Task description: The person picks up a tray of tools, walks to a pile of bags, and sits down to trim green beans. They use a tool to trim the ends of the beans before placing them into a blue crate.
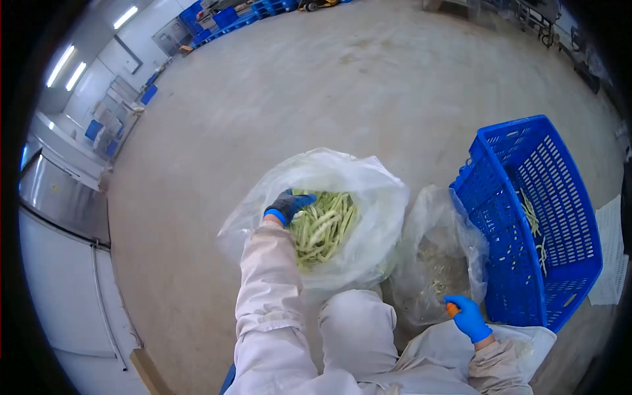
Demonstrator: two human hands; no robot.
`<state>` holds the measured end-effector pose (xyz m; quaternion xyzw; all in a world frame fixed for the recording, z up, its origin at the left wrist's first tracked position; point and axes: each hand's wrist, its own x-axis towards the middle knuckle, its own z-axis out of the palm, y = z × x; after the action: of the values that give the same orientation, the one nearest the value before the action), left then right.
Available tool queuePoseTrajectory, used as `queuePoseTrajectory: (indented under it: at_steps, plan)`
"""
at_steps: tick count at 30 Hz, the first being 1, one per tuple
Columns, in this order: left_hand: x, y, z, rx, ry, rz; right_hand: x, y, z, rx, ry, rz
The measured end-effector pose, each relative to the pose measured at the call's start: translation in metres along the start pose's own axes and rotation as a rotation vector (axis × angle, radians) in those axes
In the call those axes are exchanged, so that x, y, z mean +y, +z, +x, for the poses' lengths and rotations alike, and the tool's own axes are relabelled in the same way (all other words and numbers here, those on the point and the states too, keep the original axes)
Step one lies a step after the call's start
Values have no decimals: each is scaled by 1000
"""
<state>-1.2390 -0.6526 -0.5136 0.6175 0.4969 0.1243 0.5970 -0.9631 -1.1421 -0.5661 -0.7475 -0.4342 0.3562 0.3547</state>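
Pale green vegetable strips (324,227) lie heaped in a large translucent plastic bag (372,197) that stands open on the floor. My left hand (289,204), in a dark and blue glove, is at the left edge of the heap. One finger stretches over the strips and the others are partly hidden. My right hand (471,319), blue-gloved, is closed around an orange handle (452,309); no blade shows clearly. It is by the near edge of a second clear bag (421,263) with small scraps in it.
A blue perforated crate (513,257) stands tilted at the right with a few strips inside. White sheet material (612,250) lies beyond it. A metal-fronted unit (62,194) is along the left wall. Blue pallets (263,8) and a cart are at the far end.
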Motion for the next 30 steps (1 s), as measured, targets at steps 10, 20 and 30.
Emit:
queuePoseTrajectory:
  at_steps: [10, 20, 30]
  plan:
    - [15, 1, -29, 107, 24, -240, 4, -2, -3, 26, -26, 13]
    - [33, 27, -44, -172, -115, -3, -11, -6, -9, 69, -45, 51]
    - [30, 26, -74, -153, -148, -128, -6, -12, -17, 115, -98, 106]
